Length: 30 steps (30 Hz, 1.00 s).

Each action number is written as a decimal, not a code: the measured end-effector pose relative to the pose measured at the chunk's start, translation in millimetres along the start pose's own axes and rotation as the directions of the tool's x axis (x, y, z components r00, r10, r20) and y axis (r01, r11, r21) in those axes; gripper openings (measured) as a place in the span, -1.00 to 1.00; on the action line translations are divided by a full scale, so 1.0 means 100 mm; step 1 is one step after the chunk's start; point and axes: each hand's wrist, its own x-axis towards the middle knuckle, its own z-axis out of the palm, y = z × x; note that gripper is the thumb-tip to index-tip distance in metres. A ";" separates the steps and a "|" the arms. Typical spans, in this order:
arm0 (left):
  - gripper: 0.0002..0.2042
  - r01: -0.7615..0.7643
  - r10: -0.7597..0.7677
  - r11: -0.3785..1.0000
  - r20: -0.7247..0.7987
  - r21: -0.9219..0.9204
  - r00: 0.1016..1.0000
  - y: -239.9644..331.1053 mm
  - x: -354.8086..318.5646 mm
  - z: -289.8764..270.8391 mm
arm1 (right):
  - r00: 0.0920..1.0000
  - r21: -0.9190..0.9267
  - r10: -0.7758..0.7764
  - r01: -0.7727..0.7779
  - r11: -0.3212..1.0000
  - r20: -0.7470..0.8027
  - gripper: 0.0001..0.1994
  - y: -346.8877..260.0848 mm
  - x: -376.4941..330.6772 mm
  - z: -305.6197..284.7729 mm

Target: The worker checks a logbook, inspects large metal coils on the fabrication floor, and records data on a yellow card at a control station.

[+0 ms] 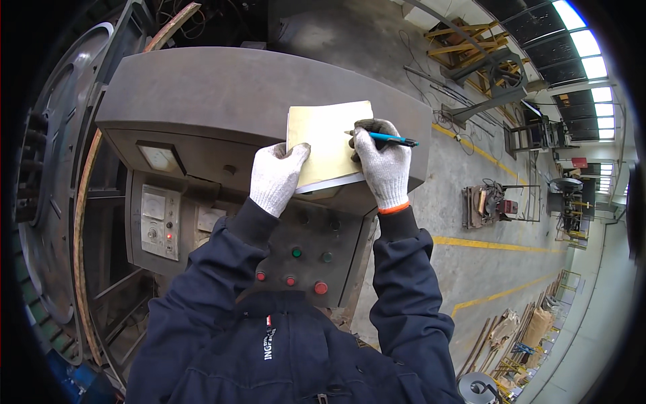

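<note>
At the far left we see a big round machine wheel, and next to it a small grey panel with a meter, knobs and one red light. Our left hand, in a white glove, lies on the lower left corner of the notebook with the fingers bent over its edge, so it presses the notebook down. The notebook has a yellowish cover and rests on the sloped top of the cabinet, near its front edge. Below it the cabinet face carries red and green buttons. Our right hand, also gloved, is closed around a blue pen, which lies across the right edge of the notebook. Further right, the floor has yellow lines, and a small cart stands there, well apart from us.
</note>
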 end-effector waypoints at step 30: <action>-0.68 -0.022 0.021 0.999 0.017 0.036 1.000 -0.01 0.02 -0.02 | 0.998 -0.070 0.040 -0.043 0.997 -0.039 -0.85 -0.02 0.02 0.01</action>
